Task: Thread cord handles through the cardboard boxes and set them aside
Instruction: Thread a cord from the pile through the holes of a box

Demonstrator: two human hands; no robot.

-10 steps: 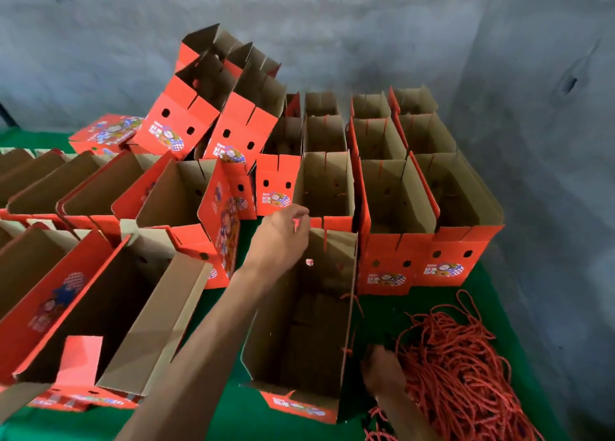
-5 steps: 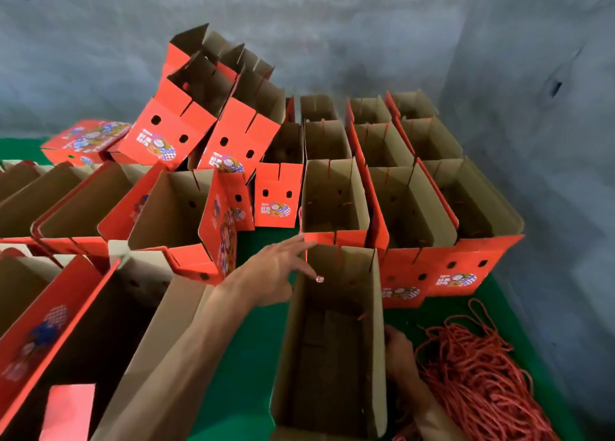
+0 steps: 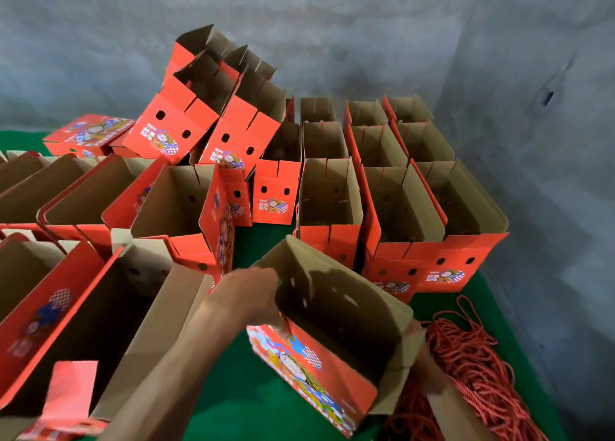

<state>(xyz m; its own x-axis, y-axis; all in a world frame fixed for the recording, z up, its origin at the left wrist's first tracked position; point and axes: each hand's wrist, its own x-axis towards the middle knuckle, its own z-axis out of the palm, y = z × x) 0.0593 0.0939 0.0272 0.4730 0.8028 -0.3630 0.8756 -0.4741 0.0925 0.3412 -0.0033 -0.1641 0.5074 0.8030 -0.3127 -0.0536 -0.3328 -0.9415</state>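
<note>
On the green table, the near box, upright a moment ago, now tilts in the gripping left hand; right hand mostly hidden, its grip indeterminate, threading apparently next.

two hands show: the left hand and the right hand, the second mostly hidden behind a box. one tilted box sits between them. behind it stand three rows of upright open boxes, about nine. two more boxes lean on a stack; the boxes at left run past the frame edge, uncountable. one heap of red cords, strands too many to count.
</note>
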